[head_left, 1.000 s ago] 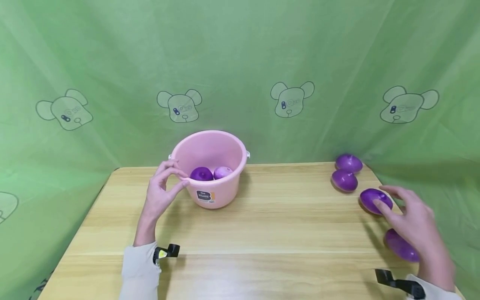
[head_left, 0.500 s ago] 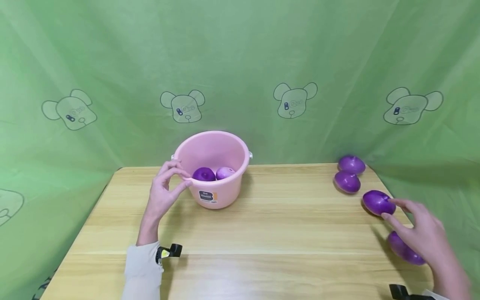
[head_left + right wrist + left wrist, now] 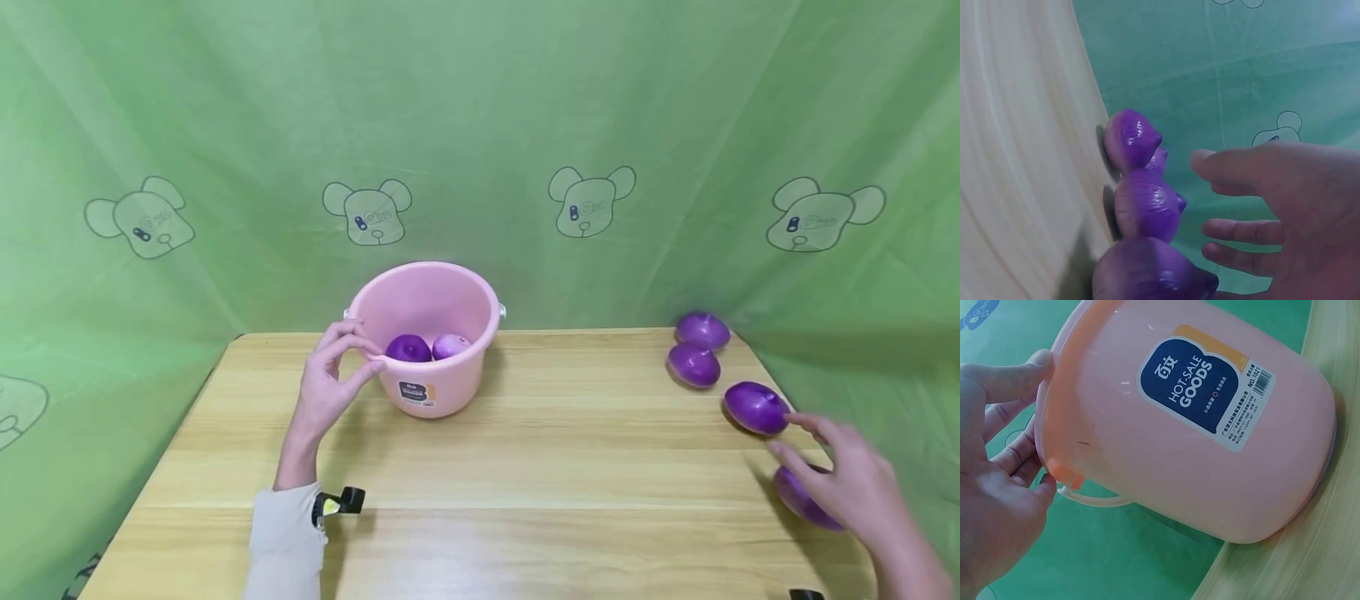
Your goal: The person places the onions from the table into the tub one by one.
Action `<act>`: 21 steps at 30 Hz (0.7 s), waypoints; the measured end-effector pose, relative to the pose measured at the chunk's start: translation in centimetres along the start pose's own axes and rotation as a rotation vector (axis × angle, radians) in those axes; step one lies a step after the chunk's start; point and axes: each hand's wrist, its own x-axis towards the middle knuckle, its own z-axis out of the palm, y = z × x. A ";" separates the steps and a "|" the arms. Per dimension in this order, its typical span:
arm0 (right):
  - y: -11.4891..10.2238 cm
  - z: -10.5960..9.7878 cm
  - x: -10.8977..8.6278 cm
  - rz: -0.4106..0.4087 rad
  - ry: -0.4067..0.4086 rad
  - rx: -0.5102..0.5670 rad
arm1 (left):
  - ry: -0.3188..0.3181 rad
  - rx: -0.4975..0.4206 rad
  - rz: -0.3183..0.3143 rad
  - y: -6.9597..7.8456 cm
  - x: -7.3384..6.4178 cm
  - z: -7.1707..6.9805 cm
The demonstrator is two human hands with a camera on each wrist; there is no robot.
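My left hand pinches the near left rim of a pink bucket, thumb outside and fingers over the edge. Inside the bucket lie a dark purple onion and a paler one. Over the right side of the table, my right hand is empty, its thumb and fingers apart. Its index fingertip is right at the edge of a glossy purple onion. Beneath this hand another purple onion is partly hidden. The right wrist view shows a gap between the hand and the onions.
Two more purple onions, one in front and one behind, sit close together at the table's far right corner. A green curtain with bear-head prints hangs behind and beside the wooden table. The bucket's handle hangs down.
My right hand has let go of the purple onion it was touching and drawn back toward the lower right. That onion stays on the table. The left hand keeps its hold on the bucket rim.
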 end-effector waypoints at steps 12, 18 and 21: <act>1.8 0.4 -1.2 0.045 -0.038 -0.062 | 0.003 -0.004 -0.001 0.1 0.0 -0.1; 2.5 0.3 -1.7 0.104 -0.121 -0.099 | 0.004 -0.001 0.007 0.1 0.0 -0.1; 2.8 0.4 -2.1 0.112 -0.142 -0.103 | 0.001 0.004 0.005 0.2 0.0 0.0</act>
